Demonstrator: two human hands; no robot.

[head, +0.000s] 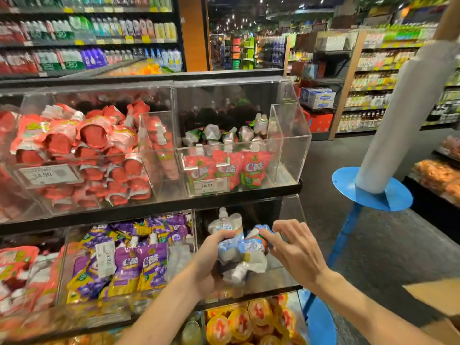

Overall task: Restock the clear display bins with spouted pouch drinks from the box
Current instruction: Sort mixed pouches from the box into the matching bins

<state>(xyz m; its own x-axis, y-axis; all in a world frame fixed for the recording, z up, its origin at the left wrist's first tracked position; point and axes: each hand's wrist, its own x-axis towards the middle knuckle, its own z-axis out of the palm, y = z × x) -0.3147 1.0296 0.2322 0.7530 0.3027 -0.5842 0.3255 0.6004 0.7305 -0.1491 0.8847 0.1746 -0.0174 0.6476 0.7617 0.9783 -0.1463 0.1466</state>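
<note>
My left hand grips a bunch of blue-and-white spouted pouches in front of the middle-tier right clear bin. My right hand pinches the top of one pouch in that bunch, fingers partly spread. That bin looks mostly bare behind the pouches. A corner of the cardboard box shows at the right edge.
The upper tier holds a bin of red pouches and a bin with a few strawberry pouches. Purple grape pouches fill the bin to the left. Yellow cups sit below. A white pillar on a blue base stands in the aisle.
</note>
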